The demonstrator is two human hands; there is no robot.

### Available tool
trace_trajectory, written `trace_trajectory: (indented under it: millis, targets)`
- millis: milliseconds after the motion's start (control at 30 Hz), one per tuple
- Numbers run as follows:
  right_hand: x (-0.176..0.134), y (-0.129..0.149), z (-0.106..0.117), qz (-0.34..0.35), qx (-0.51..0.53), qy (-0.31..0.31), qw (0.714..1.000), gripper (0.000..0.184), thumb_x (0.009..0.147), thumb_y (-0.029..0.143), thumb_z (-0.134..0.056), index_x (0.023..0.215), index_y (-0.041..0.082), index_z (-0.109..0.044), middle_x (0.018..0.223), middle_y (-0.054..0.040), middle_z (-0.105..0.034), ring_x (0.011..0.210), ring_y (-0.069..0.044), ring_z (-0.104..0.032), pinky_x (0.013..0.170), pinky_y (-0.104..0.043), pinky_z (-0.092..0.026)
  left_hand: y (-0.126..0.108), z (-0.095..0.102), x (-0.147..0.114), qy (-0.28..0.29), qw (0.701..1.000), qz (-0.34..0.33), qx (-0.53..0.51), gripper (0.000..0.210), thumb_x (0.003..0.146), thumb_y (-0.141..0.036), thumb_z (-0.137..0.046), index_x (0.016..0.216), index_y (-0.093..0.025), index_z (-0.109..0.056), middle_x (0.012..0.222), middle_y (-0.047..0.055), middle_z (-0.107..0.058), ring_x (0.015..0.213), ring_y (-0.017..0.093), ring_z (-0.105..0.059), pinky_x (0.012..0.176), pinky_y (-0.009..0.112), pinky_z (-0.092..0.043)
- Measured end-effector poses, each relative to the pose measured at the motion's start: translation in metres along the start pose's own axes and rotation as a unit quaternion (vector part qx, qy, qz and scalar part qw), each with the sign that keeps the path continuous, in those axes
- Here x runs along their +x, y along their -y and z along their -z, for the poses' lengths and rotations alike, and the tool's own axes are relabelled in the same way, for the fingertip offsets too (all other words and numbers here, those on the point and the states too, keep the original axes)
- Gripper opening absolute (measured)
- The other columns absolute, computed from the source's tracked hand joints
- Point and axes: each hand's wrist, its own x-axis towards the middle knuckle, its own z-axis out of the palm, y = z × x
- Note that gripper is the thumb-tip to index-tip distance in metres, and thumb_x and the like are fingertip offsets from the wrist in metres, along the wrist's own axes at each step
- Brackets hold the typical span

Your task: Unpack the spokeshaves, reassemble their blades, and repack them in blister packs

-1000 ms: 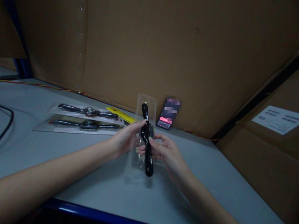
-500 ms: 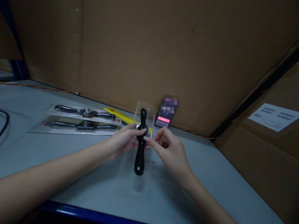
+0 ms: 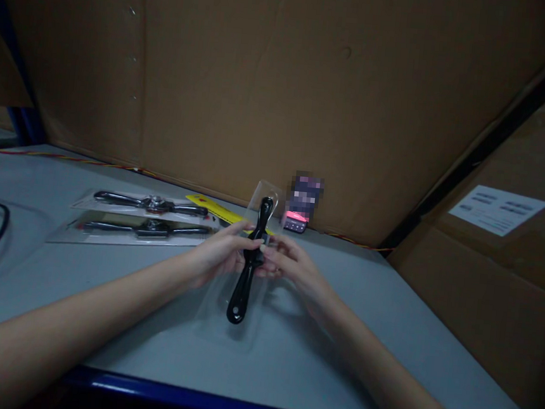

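A black spokeshave (image 3: 243,286) lies lengthwise over a clear plastic blister shell (image 3: 257,198), tilted with its upper end leaning right. My left hand (image 3: 224,251) grips its middle from the left, thumb across the black body. From the right, my right hand (image 3: 291,261) pinches the middle beside the blade area, thumb close to the left thumb. Most fingers of both hands are hidden behind the tool and shell. Farther left on the table, two more packaged spokeshaves (image 3: 151,204) (image 3: 149,229) lie in clear packs, one behind the other.
A yellow card strip (image 3: 215,209) lies behind my left hand. A phone (image 3: 304,201) with a lit screen leans on the cardboard wall (image 3: 216,85). A black cable (image 3: 1,232) curves at the left; thin red-yellow wires (image 3: 66,158) run along the back. The table edge is blue (image 3: 179,399).
My right hand has moved left and closed onto the spokeshave's middle. The tool and its shell have tilted, the lower end swinging left. The view has shifted slightly.
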Motion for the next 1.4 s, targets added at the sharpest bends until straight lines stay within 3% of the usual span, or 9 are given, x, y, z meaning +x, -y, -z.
trace_trajectory:
  millis: [300,500,567,800,1067,1233,1333,1400]
  targets:
    - [-0.003,-0.001,-0.001,-0.007,0.066,-0.016,0.998,0.040,0.060,0.034,-0.075,0.093,0.019,-0.058,0.073,0.0004,-0.065,0.059,-0.013,-0.060,0.057,-0.026,-0.046,0.002,0.006,0.003,0.068,0.997,0.000,-0.031,0.032,0.079,-0.016,-0.060,0.110,-0.013,-0.049,0.096,0.011,-0.064,0.078,0.020,-0.067,0.072,0.035,-0.053]
    - [-0.006,0.000,-0.003,-0.008,0.087,-0.025,0.996,0.035,0.063,0.036,-0.073,0.090,0.019,-0.058,0.084,-0.0025,-0.065,0.072,-0.016,-0.062,0.063,-0.028,-0.047,0.001,0.004,-0.001,0.084,0.996,0.000,0.018,0.053,0.066,0.002,-0.065,0.115,-0.012,-0.049,0.100,0.011,-0.065,0.084,0.021,-0.067,0.086,0.038,-0.049]
    - [-0.007,-0.001,-0.004,-0.016,0.090,-0.023,0.996,0.034,0.065,0.038,-0.072,0.089,0.019,-0.057,0.082,-0.0023,-0.065,0.070,-0.015,-0.062,0.061,-0.027,-0.046,0.000,0.002,-0.002,0.076,0.997,0.002,0.018,0.052,0.067,0.003,-0.064,0.114,-0.011,-0.050,0.101,0.011,-0.065,0.086,0.021,-0.066,0.086,0.038,-0.049]
    - [-0.006,-0.003,-0.003,-0.032,0.073,-0.046,0.996,0.037,0.063,0.040,-0.074,0.085,0.018,-0.054,0.071,-0.0005,-0.062,0.059,-0.012,-0.058,0.052,-0.024,-0.042,0.000,0.002,0.001,0.091,0.994,0.042,-0.034,0.030,0.078,-0.001,-0.054,0.107,-0.008,-0.052,0.090,0.013,-0.066,0.077,0.021,-0.068,0.080,0.037,-0.052]
    - [-0.003,-0.002,0.005,-0.023,0.044,-0.017,0.999,0.032,0.070,0.046,-0.066,0.083,0.019,-0.056,0.062,0.0020,-0.060,0.051,-0.010,-0.053,0.046,-0.022,-0.037,-0.001,0.006,0.002,0.144,0.988,0.054,-0.032,0.049,0.078,-0.002,-0.054,0.124,-0.010,-0.038,0.092,0.015,-0.066,0.084,0.026,-0.068,0.081,0.040,-0.051]
    - [-0.001,0.001,0.013,-0.006,-0.004,-0.019,1.000,0.036,0.073,0.052,-0.060,0.081,0.017,-0.059,0.062,-0.0006,-0.061,0.055,-0.013,-0.056,0.054,-0.025,-0.043,-0.002,0.006,0.000,0.167,0.985,0.042,0.005,0.051,0.076,-0.001,-0.054,0.123,-0.013,-0.038,0.093,0.013,-0.066,0.085,0.028,-0.067,0.081,0.041,-0.050]
    - [0.002,0.001,0.019,0.043,-0.068,-0.059,0.995,0.036,0.073,0.052,-0.060,0.084,0.017,-0.057,0.065,-0.0010,-0.060,0.055,-0.014,-0.055,0.053,-0.027,-0.044,-0.003,0.008,0.000,0.168,0.985,0.045,0.003,0.052,0.076,-0.002,-0.054,0.124,-0.013,-0.038,0.097,0.015,-0.064,0.084,0.028,-0.067,0.081,0.041,-0.050]
    - [0.003,0.001,0.026,0.121,-0.139,-0.149,0.972,0.038,0.072,0.049,-0.063,0.094,0.019,-0.053,0.074,-0.0010,-0.059,0.058,-0.014,-0.055,0.053,-0.028,-0.044,-0.005,0.009,0.001,0.163,0.985,0.054,-0.002,0.053,0.075,-0.002,-0.053,0.125,-0.012,-0.036,0.103,0.017,-0.062,0.084,0.029,-0.067,0.081,0.042,-0.051]
